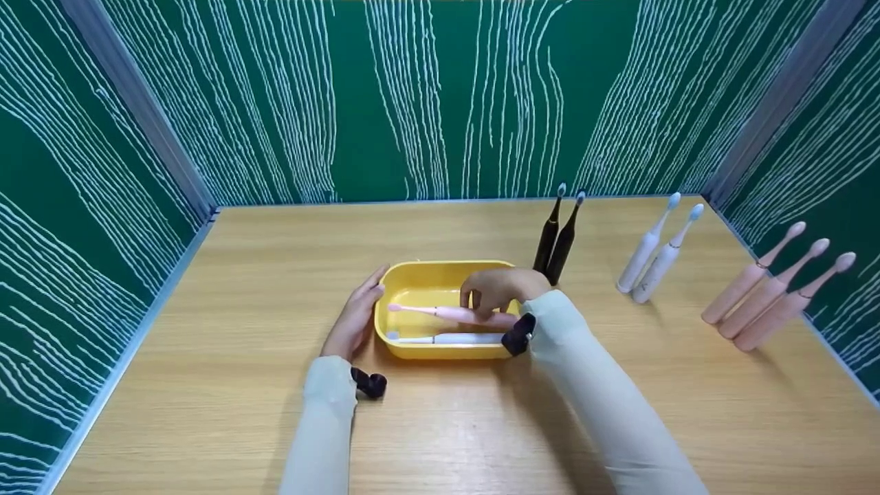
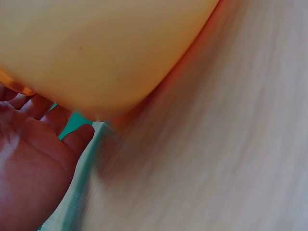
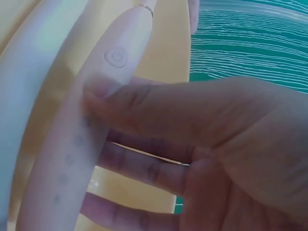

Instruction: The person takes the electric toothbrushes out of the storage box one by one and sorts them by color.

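A yellow plastic tub [image 1: 447,352] sits on the table with a pink electric toothbrush [image 1: 450,314] and a white electric toothbrush [image 1: 440,339] lying side by side in it, heads to the left. My right hand [image 1: 502,289] reaches in and holds the pink one by its handle. In the right wrist view, the thumb presses the pink handle [image 3: 62,159] below its power button, fingers on the far side. My left hand [image 1: 354,316] touches the tub's left end from outside; in the left wrist view its fingers [image 2: 55,118] lie along the tub wall.
Two black electric toothbrushes [image 1: 560,240] stand upright just behind the right hand. Farther right stand two white ones [image 1: 656,261] and three pink ones [image 1: 763,299]. Green panels with white lines [image 1: 481,103] wall the table [image 1: 240,330] at the back and sides.
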Available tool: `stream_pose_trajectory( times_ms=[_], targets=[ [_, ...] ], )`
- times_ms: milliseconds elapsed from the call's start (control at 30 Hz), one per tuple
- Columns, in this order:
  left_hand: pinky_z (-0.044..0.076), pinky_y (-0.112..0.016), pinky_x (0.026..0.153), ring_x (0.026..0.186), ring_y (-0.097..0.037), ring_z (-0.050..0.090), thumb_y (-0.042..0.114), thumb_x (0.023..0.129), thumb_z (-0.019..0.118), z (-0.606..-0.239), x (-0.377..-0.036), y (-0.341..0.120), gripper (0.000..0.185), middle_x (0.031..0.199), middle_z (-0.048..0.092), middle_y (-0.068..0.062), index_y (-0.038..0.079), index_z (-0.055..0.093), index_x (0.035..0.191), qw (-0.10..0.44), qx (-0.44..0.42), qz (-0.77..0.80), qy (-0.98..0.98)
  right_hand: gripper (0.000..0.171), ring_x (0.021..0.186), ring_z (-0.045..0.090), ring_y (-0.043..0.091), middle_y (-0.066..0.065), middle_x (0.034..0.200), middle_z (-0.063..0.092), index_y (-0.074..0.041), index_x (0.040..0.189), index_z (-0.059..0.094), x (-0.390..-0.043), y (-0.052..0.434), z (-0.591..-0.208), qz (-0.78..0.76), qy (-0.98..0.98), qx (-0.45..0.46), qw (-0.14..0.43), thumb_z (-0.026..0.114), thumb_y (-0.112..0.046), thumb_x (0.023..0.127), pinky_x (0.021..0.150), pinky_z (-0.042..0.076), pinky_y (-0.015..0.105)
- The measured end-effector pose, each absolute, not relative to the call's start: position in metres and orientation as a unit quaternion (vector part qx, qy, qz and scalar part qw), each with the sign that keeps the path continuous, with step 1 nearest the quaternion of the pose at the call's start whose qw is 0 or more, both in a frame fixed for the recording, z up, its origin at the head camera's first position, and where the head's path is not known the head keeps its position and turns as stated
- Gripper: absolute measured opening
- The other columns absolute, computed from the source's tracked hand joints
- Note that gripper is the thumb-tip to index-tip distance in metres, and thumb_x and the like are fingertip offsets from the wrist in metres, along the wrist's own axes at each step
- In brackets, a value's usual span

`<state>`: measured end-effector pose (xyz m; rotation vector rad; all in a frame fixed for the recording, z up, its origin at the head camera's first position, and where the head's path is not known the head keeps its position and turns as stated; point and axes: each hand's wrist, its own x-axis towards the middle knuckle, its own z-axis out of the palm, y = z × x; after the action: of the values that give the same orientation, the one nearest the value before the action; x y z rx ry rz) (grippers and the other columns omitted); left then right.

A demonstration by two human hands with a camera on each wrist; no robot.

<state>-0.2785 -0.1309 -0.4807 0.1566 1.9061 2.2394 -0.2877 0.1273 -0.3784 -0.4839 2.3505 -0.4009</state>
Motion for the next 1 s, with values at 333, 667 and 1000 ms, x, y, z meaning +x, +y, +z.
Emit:
stream_pose_trajectory(
  times_ms=[333, 667, 1000],
  targets=[
    [0.010, -0.039, 0.123, 0.150, -0.025, 0.012, 0.012, 0.101, 0.035, -0.480, -0.279, -0.131, 0.050, 0.161, 0.019, -0.010, 0.007, 0.029, 0.151, 0.089, 0.052, 0.748, 0.656, 0.021, 0.094, 0.056, 0.022, 0.002, 0.097, 0.064, -0.020, 0.106, 0.066, -0.284, 0.135, -0.368, -0.164, 0.908, -0.226, 0.313, 0.065, -0.009, 0.088, 0.090, 0.050, 0.037],
    [0.014, -0.037, 0.123, 0.149, -0.024, 0.015, 0.014, 0.102, 0.036, -0.481, -0.279, -0.131, 0.050, 0.160, 0.020, -0.011, 0.008, 0.030, 0.151, 0.102, 0.054, 0.761, 0.639, 0.026, 0.089, 0.060, 0.019, 0.004, 0.100, 0.069, -0.013, 0.113, 0.066, -0.280, 0.146, -0.358, -0.180, 0.906, -0.281, 0.260, 0.064, -0.007, 0.087, 0.089, 0.055, 0.036],
    [0.013, -0.038, 0.123, 0.149, -0.025, 0.014, 0.012, 0.102, 0.034, -0.482, -0.279, -0.131, 0.049, 0.161, 0.018, -0.009, 0.007, 0.028, 0.151, 0.100, 0.050, 0.758, 0.642, 0.027, 0.095, 0.059, 0.021, 0.005, 0.106, 0.066, -0.015, 0.115, 0.065, -0.272, 0.162, -0.353, -0.215, 0.911, -0.271, 0.223, 0.064, -0.008, 0.089, 0.092, 0.055, 0.038]
  ],
)
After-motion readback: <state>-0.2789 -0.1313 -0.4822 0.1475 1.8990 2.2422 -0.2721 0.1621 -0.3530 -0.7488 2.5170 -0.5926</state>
